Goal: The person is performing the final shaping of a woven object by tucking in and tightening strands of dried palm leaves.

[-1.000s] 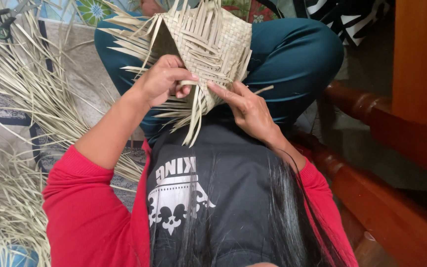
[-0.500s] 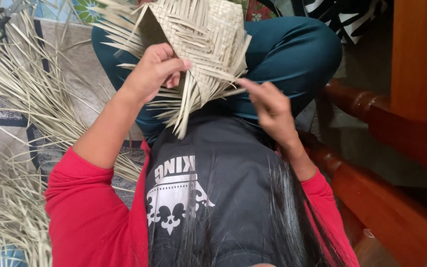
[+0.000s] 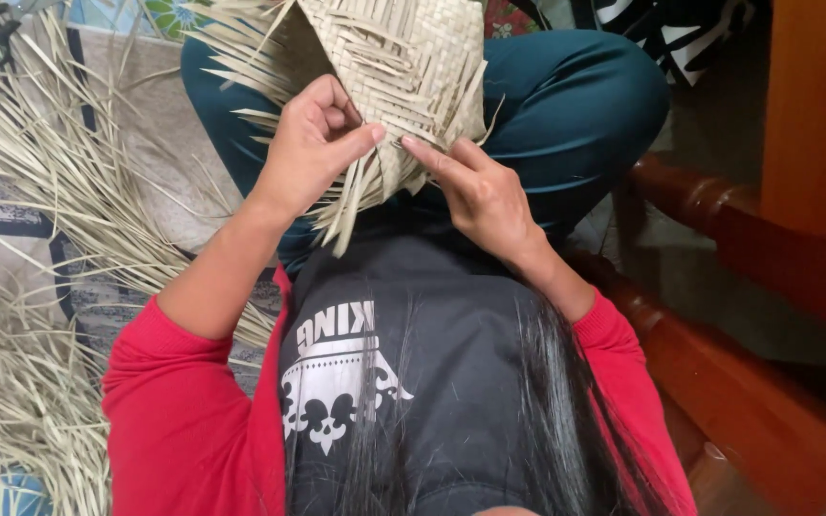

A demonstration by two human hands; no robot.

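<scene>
Left hand (image 3: 313,143): we pinch loose strips of the pale woven palm-leaf mat (image 3: 403,67)
Right hand (image 3: 475,186): fingertips pressed together on its edge
Feel: looks light, springy; grip the tight weave

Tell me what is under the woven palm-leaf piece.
Under the woven piece show teal-trousered legs and, lower, the dark shirt. The lap directly beneath is covered. Left hand and right hand work its loose strips.

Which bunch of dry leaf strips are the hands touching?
The strips hanging from the woven mat on the lap; left hand and right hand pinch them. The loose strips lie untouched on the floor.
</scene>
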